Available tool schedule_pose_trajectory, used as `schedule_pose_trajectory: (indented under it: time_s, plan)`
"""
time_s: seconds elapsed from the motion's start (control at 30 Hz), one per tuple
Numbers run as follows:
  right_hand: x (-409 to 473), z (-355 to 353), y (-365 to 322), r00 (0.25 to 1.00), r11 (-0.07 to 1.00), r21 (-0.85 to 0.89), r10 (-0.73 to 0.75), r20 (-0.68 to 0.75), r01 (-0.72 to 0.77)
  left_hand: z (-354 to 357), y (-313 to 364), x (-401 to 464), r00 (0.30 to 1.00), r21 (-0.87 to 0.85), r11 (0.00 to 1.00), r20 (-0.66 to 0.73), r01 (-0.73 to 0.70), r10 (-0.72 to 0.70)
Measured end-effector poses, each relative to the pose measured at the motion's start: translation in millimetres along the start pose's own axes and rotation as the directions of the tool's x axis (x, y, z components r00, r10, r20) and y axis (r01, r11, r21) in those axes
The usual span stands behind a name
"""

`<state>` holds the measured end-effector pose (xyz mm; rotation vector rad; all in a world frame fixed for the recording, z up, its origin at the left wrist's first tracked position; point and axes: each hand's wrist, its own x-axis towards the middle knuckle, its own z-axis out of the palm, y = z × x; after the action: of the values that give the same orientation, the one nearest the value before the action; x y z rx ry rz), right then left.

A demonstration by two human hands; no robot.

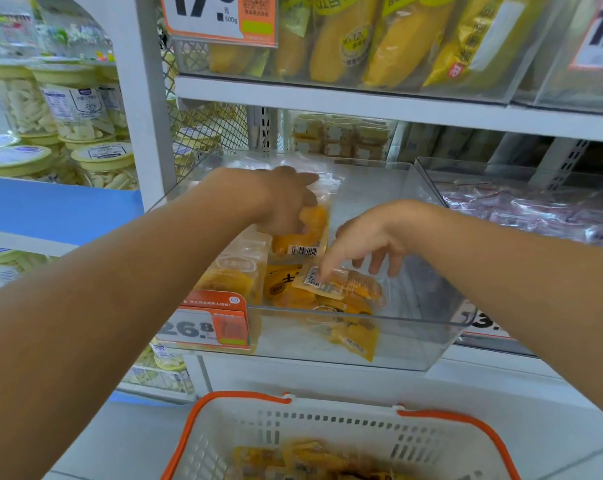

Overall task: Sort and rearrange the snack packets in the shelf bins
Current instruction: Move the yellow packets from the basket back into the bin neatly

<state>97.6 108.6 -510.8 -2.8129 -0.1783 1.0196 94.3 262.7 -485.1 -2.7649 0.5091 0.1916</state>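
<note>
A tall mango packet (307,230) is gripped upright by the left hand (286,202) in the clear shelf bin (414,341). A flat packet (341,282) is touched by the spread fingers of the right hand (369,237), nothing being clamped. Should the grip slacken, the upright packet could topple onto the yellow packets lying below. More packets are held in the orange-rimmed basket (223,400) beneath.

I see the left hand (286,199) gripping an upright orange snack packet (307,233) inside the clear shelf bin (362,337). The right hand (372,237) reaches in beside it, one fingertip touching a flat packet (345,284) atop the pile. Below sits a white basket (327,431) with orange rim, more packets inside.
</note>
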Motion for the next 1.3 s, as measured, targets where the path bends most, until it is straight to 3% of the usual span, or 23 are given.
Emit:
schedule_pose_trajectory:
  time_s: [0.1,0.2,0.27,0.4,0.47,0.57,0.63,0.7,0.77,0.87,0.97,1.03,1.07,1.13,1.2,1.23,1.3]
  plan:
    - [-2.4,7.8,6.2,0.992,0.941,-0.339,0.031,0.120,0.012,5.0,-9.4,1.1,0.999,-0.012,0.999,0.010,0.039,-0.039]
    - [6.6,17.1,9.4,0.992,0.849,-0.516,-0.124,0.020,0.116,7.9,-13.8,-0.1,1.000,-0.001,1.000,0.002,0.031,-0.031]
    - [8.2,18.3,9.1,0.985,0.838,-0.527,-0.174,-0.008,0.144,8.1,-16.8,0.2,1.000,-0.012,1.000,-0.027,0.010,-0.010]
    - [5.8,21.8,13.8,0.989,0.805,-0.576,-0.093,0.112,0.141,8.1,-21.3,-2.1,0.997,-0.037,0.998,-0.059,-0.053,0.051]
    - [10.1,25.7,16.3,0.989,0.753,-0.643,-0.143,0.045,0.138,8.3,-21.6,-4.0,0.997,-0.056,0.996,-0.045,-0.066,0.064]
    - [10.1,12.2,17.3,0.950,0.774,-0.612,-0.290,-0.112,0.164,6.1,-21.4,-6.9,0.995,-0.103,0.990,-0.017,-0.098,0.096]
    - [5.3,-9.0,19.1,0.849,0.803,-0.558,-0.432,-0.306,0.208,5.9,-22.1,-6.7,0.990,-0.196,0.971,-0.051,-0.135,0.128]
    - [4.1,-27.3,20.7,0.671,0.845,-0.431,-0.521,-0.528,0.317,6.6,-21.3,-5.1,0.987,-0.282,0.947,-0.088,-0.155,0.136]
    - [9.3,-35.6,16.9,0.531,0.818,-0.363,-0.568,-0.629,0.446,7.2,-19.0,-4.5,0.989,-0.302,0.943,-0.094,-0.138,0.115]
    - [24.4,-31.6,2.4,0.455,0.766,-0.377,-0.622,-0.637,0.520,4.6,-16.1,-2.9,0.989,-0.277,0.956,-0.138,-0.095,0.058]
    - [35.3,-25.0,-7.0,0.368,0.723,-0.186,-0.534,-0.761,0.665,2.7,-21.3,-0.1,0.953,-0.276,0.961,-0.298,-0.034,-0.052]
    - [34.8,-23.1,-8.1,0.411,0.737,-0.042,-0.422,-0.808,0.674,3.9,-25.9,-0.5,0.934,-0.267,0.964,-0.344,0.002,-0.097]
    - [32.3,-24.5,-6.2,0.481,0.790,0.004,-0.369,-0.796,0.613,4.6,-27.6,-0.8,0.939,-0.257,0.966,-0.327,0.021,-0.107]
    - [23.6,-27.5,0.5,0.688,0.931,0.032,-0.244,-0.684,0.363,7.8,-28.4,-1.0,0.957,-0.238,0.971,-0.280,0.009,-0.078]
    - [14.8,-23.0,7.9,0.861,0.987,0.018,-0.131,-0.492,0.160,11.3,-27.7,-0.3,0.970,-0.255,0.966,-0.241,-0.032,-0.031]
    - [11.4,-18.7,10.5,0.909,0.994,-0.003,-0.099,-0.404,0.107,11.5,-27.0,-0.9,0.975,-0.262,0.964,-0.223,-0.040,-0.020]
    - [12.1,-12.9,12.4,0.932,0.993,-0.099,-0.093,-0.350,0.062,11.7,-26.5,-0.9,0.975,-0.275,0.960,-0.224,-0.049,-0.015]
